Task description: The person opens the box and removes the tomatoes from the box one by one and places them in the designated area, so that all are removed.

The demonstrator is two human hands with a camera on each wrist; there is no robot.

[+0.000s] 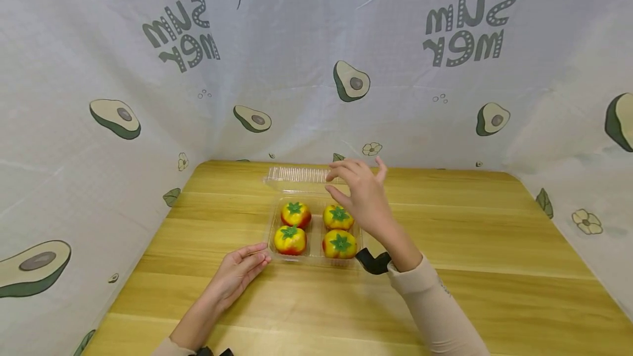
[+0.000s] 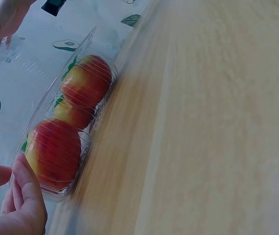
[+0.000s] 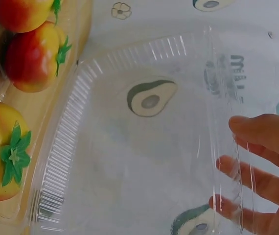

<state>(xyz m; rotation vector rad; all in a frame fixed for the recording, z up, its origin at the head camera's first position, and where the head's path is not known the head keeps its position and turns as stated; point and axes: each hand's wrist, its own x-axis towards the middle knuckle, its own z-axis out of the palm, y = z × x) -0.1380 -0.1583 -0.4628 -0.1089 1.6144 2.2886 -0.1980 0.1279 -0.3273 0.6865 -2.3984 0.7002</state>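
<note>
Box (image 1: 315, 238) on wooden table (image 1: 494, 235) — avocado-print cloth (image 1: 306, 43)

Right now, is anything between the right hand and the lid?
Nothing visible: the right hand is at the free edge of the open lid; contact is unclear. The fruits sit in the tray, off that path.

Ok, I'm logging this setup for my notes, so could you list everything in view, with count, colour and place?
Box: one, clear, on the table
Lid: one, clear, open at the box's far side
Fruits: four, yellow and red with green tops, in the box, two left and two right
Table: one, yellow-brown, under the box
Cloth: at least one sheet, pale with printed avocados, around the table
Black pieces: at least two, at the wrists
Sleeves: two, beige, on the arms
Left hand: one, at the box's near left corner
Right hand: one, by the lid
</note>
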